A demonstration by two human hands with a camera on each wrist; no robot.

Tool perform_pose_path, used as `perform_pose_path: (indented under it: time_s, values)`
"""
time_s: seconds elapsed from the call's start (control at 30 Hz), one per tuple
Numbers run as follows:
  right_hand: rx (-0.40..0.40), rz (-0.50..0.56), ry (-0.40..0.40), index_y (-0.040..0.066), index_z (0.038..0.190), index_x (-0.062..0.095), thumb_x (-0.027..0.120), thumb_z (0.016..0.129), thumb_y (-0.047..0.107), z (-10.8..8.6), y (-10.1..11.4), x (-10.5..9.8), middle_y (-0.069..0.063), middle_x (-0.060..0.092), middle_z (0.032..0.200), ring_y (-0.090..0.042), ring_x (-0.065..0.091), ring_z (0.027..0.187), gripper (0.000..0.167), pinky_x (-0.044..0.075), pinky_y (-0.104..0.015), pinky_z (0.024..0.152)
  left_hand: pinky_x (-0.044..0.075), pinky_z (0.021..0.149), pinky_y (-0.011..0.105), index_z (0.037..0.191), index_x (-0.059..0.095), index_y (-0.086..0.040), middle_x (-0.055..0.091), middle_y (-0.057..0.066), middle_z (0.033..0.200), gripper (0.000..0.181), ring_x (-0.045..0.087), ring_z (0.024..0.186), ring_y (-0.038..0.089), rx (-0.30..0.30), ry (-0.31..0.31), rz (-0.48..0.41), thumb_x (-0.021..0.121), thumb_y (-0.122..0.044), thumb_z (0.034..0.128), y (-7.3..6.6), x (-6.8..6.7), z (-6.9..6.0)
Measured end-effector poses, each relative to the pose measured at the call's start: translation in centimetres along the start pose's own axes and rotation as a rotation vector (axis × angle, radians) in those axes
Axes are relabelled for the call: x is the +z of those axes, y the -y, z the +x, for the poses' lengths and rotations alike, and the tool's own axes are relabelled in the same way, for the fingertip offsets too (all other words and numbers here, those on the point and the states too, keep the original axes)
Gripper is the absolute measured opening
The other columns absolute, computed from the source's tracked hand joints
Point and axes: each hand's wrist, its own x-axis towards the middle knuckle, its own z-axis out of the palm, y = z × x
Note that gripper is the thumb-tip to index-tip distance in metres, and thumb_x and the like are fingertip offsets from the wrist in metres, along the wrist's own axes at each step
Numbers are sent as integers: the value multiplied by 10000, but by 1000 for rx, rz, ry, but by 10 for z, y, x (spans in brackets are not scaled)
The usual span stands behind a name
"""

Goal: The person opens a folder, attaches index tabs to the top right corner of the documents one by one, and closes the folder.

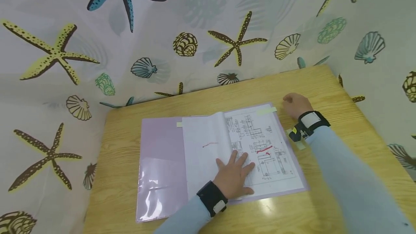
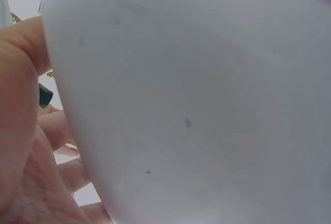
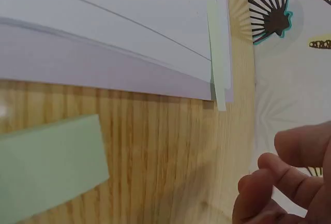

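In the head view the left hand [image 1: 231, 178] rests with spread fingers on the white pages [image 1: 206, 154] of a lilac folder [image 1: 160, 165] lying unfolded. The right-hand sheet [image 1: 269, 133] carries line drawings and red marks. In the left wrist view a curved white page [image 2: 191, 89] hides part of the left hand [image 2: 39, 146]. Beyond the folder's right edge is the right hand [image 1: 296, 105], its fingers loosely curled around nothing; the right wrist view shows the right hand [image 3: 289, 177] with thumb and fingertips slightly apart.
A pale green sticky strip [image 1: 266, 111] crosses the drawing sheet's top right corner, and another tab [image 1: 179, 124] is at the left page's edge. A green sticky pad [image 3: 54, 164] lies on the wooden table [image 1: 117, 154] right of the folder. Cloth patterned with starfish [image 1: 238, 42] and shells hangs behind.
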Motion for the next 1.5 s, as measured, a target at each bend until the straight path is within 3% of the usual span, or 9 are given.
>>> perform_pose_path:
  time_s: [0.13,0.33,0.5,0.77,1.03,1.2,1.27,1.37,1.5]
  values:
    - [-12,-27,-2,-31,1363,458,499,972,352,6,11,16,-293,461,1349,-467,448,1197,549,392,-594,961,326,861,770,1441,438,-341,284,15,1559,845,210,1423,358,-17,10,-1,674,-699,713,4,-1,1]
    - [-37,-201,-70,2,1348,479,585,862,591,23,15,47,-275,465,1301,-465,412,1131,771,397,-604,913,322,862,773,1439,431,-363,276,-4,1562,838,205,1427,345,-15,-6,0,671,-705,713,7,-2,4]
    - [0,-310,-115,3,1316,466,619,822,602,30,20,56,-288,432,1238,-469,378,1088,792,400,-611,852,312,868,777,1441,429,-365,271,-7,1564,834,199,1430,342,-13,-2,-16,671,-702,717,8,-4,6]
    - [41,-312,-90,7,1269,434,640,803,551,43,34,58,-290,411,1192,-486,345,1094,745,343,-632,868,315,866,775,1445,428,-351,262,5,1568,841,198,1429,355,-25,-3,-3,673,-698,720,12,-10,5]
    - [24,-321,-60,63,1223,430,611,746,703,53,19,59,-245,415,1140,-459,345,1048,818,337,-634,835,348,858,754,1432,442,-373,288,-10,1556,833,227,1419,343,-31,-4,22,662,-719,707,10,-9,6]
    - [22,-363,-37,82,1210,428,574,605,865,56,12,65,-233,426,1097,-439,378,995,1001,361,-636,790,360,855,745,1421,456,-381,302,-20,1547,828,240,1412,343,-47,7,11,671,-720,697,7,-5,5]
    - [24,-368,-10,82,1238,418,554,550,912,57,10,68,-237,425,1101,-443,384,996,1087,343,-689,808,360,854,746,1424,450,-386,298,-24,1549,829,237,1413,344,-50,19,8,668,-722,698,5,-3,4]
    - [35,-351,30,89,1295,400,542,583,903,59,4,70,-238,418,1139,-444,383,1025,1091,293,-747,830,354,861,749,1431,435,-393,285,-29,1555,830,230,1418,344,-52,37,5,666,-719,702,3,-3,3]
    - [31,-323,55,90,1345,391,552,745,767,59,-1,66,-248,403,1211,-444,373,1055,919,285,-739,836,350,871,745,1432,425,-407,280,-40,1557,829,232,1419,333,-59,39,11,670,-714,702,0,-3,4]
